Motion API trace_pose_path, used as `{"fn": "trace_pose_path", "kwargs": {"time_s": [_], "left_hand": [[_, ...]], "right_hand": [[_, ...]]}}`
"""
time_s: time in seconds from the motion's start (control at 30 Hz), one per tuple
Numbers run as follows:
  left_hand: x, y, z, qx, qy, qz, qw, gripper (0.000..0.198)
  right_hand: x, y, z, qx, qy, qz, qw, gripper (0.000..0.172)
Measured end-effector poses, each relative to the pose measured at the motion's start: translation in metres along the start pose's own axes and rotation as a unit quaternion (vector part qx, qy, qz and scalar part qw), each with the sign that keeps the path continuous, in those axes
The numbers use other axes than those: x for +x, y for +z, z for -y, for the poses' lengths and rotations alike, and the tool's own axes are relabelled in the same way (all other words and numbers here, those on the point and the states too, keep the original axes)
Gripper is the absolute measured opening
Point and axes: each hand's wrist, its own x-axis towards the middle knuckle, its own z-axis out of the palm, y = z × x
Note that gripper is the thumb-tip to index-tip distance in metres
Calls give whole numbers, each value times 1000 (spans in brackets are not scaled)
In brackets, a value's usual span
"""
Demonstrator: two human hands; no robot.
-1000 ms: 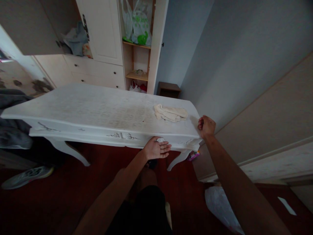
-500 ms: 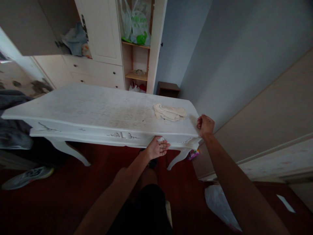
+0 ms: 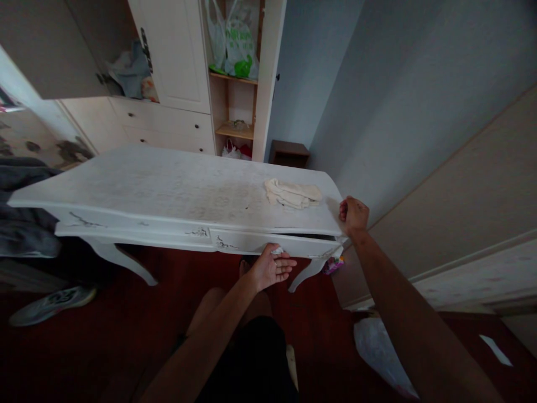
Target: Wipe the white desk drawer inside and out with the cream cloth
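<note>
A white table (image 3: 168, 173) with carved front trim stretches across the view. My left hand (image 3: 274, 267) is at the front of its right drawer (image 3: 247, 242), thumb and fingers around a white drawer knob (image 3: 277, 251). That drawer is pulled out a little, and a dark gap shows above its right part. Against the table's right end rests my right hand (image 3: 356, 215), curled into a fist with no object visible in it. A crumpled cream cloth (image 3: 292, 193) lies on the tabletop between the two hands, farther back.
Behind the table stands a white cabinet (image 3: 180, 56) with open doors and plastic bags (image 3: 241, 47) on a shelf. A small brown stand (image 3: 289, 152) is by the wall. On the floor are a shoe (image 3: 52, 305) and a white plastic bag (image 3: 380, 350).
The right drawer has come out slightly toward me, drawn by my left hand, which moved a little down and nearer. My right hand has stayed at the table's end.
</note>
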Motion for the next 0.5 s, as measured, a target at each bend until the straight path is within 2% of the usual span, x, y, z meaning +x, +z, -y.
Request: {"fn": "trace_pose_path", "kwargs": {"time_s": [0.23, 0.37, 0.5], "left_hand": [[-30, 10, 30, -30, -2, -28, 999, 35], [-41, 14, 49, -71, -1, -24, 997, 30], [-51, 17, 67, -87, -8, -53, 995, 33]], "right_hand": [[-1, 2, 5, -1, 21, -3, 1000, 30], [-4, 3, 6, -3, 17, -3, 1000, 31], [-5, 4, 6, -7, 13, -8, 1000, 30]]}}
